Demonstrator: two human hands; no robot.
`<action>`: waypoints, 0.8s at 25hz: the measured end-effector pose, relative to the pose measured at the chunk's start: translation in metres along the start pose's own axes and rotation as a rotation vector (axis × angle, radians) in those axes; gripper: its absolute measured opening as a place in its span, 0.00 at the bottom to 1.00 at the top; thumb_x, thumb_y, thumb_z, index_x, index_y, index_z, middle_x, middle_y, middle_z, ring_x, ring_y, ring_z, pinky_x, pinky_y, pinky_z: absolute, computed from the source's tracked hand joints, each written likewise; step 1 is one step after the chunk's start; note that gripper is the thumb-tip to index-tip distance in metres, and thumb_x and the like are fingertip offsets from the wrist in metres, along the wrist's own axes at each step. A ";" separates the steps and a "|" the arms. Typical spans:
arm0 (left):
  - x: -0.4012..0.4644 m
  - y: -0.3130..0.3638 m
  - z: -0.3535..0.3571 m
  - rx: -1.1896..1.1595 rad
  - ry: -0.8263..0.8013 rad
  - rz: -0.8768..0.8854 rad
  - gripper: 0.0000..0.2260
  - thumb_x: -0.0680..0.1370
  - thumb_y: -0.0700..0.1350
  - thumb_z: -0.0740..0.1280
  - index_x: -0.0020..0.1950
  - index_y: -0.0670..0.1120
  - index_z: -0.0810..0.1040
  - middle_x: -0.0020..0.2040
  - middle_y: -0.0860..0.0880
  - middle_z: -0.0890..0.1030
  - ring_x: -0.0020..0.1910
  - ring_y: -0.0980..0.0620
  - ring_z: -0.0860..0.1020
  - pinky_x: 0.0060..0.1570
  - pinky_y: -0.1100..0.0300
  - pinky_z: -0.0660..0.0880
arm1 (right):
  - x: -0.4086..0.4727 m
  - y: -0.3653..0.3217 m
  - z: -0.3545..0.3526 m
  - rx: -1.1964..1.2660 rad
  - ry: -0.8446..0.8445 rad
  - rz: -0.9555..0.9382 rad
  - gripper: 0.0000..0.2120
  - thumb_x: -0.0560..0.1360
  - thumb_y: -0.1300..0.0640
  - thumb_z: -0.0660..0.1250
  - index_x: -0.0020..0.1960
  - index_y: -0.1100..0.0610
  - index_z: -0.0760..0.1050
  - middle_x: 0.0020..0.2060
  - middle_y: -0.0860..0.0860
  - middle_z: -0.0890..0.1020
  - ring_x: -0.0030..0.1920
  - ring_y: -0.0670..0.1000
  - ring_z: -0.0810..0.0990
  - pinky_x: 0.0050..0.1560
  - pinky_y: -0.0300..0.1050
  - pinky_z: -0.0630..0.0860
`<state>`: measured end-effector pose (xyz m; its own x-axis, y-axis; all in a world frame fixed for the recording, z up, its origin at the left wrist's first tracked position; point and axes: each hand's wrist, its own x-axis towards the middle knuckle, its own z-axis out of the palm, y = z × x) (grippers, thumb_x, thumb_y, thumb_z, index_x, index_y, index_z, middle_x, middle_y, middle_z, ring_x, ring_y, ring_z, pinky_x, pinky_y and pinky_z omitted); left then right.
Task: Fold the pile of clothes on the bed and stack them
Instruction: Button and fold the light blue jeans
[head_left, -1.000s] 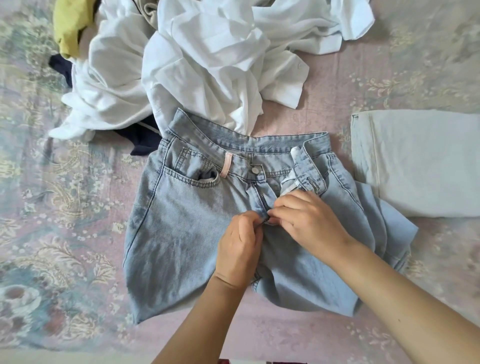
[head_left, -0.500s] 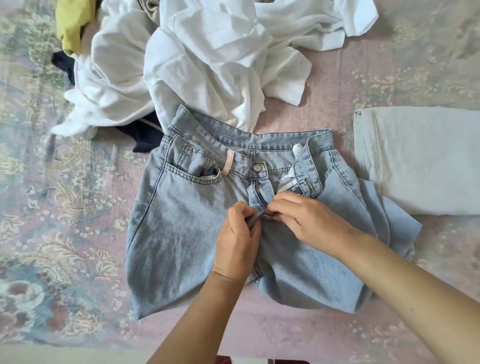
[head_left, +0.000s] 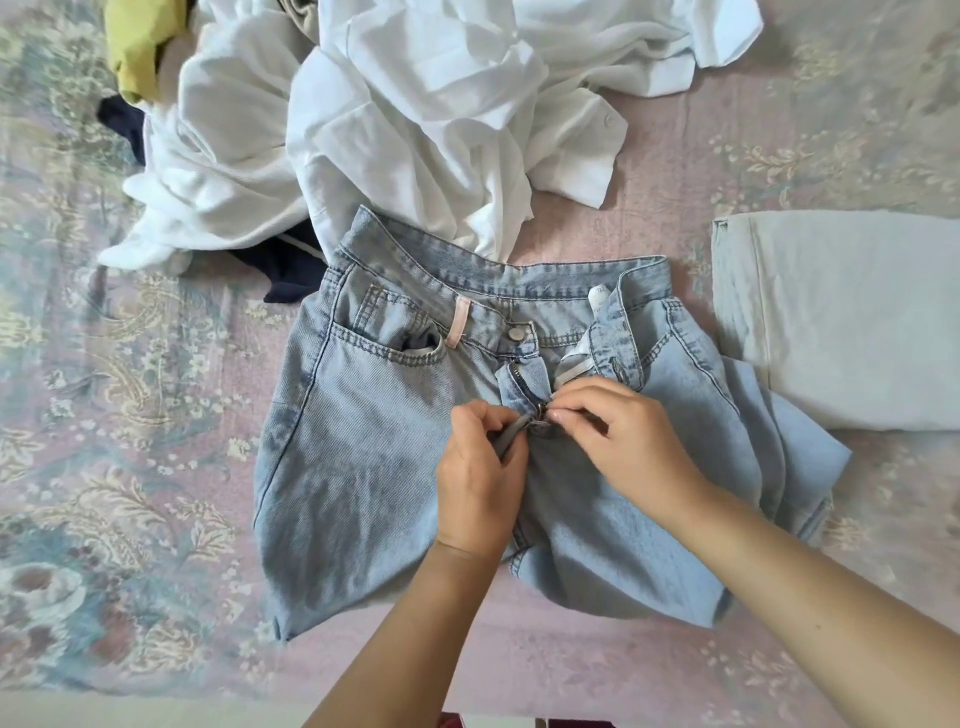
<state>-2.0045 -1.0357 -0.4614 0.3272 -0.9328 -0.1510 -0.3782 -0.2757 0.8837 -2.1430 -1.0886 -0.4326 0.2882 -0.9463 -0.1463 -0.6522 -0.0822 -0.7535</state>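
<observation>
Since a moment ago both hands have crept a little up the fly, toward the waistband, and the metal zip pull (head_left: 540, 422) now shows between them where it was hidden before. From the head view, the left hand (head_left: 480, 480) has its fingers curled tight, pinching the denim flap at the bottom of the fly, and the right hand (head_left: 621, 441) pinches in from the other side, its fingertips (head_left: 558, 413) right at the pull, the two hands all but touching. The jeans (head_left: 363, 457) lie flat on the bed (head_left: 130, 415) under both hands, waistband away from the wrists, button (head_left: 515, 333) undone just beyond the knuckles. Beyond the waistband the heap of white clothes (head_left: 415, 119) overlaps the jeans' far edge, with a yellow garment (head_left: 140, 47) and a dark navy piece (head_left: 293, 270) poking out on the left-hand side. Off past the right hand a folded pale garment (head_left: 841, 322) sits, its near corner touching the bunched denim. Open bedspread stretches wide out from the left hand, and a narrower strip lies under the forearms toward the near bed edge. The piles themselves sit as they did earlier.
</observation>
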 end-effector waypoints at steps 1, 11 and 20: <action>0.000 -0.001 0.000 0.005 -0.013 -0.004 0.23 0.73 0.33 0.70 0.42 0.57 0.59 0.44 0.54 0.78 0.43 0.57 0.77 0.39 0.66 0.70 | 0.000 -0.001 0.002 -0.001 0.024 0.033 0.02 0.71 0.67 0.72 0.43 0.65 0.83 0.42 0.54 0.83 0.45 0.47 0.80 0.52 0.32 0.73; 0.001 -0.009 -0.003 0.311 -0.042 0.445 0.24 0.66 0.27 0.73 0.40 0.48 0.61 0.30 0.44 0.71 0.34 0.52 0.64 0.33 0.57 0.64 | 0.001 -0.003 0.016 0.122 -0.051 0.384 0.05 0.68 0.64 0.75 0.44 0.62 0.84 0.41 0.45 0.79 0.43 0.43 0.78 0.48 0.23 0.68; -0.001 -0.008 -0.003 0.155 -0.060 0.110 0.27 0.71 0.29 0.69 0.37 0.58 0.57 0.36 0.41 0.77 0.40 0.44 0.79 0.38 0.53 0.69 | 0.009 -0.003 0.020 0.250 -0.083 0.511 0.03 0.69 0.65 0.73 0.43 0.61 0.84 0.43 0.49 0.81 0.46 0.47 0.80 0.54 0.36 0.73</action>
<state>-1.9991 -1.0321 -0.4672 0.2261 -0.9702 -0.0872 -0.5395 -0.1993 0.8181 -2.1243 -1.0909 -0.4446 0.0406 -0.8176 -0.5744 -0.5408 0.4654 -0.7006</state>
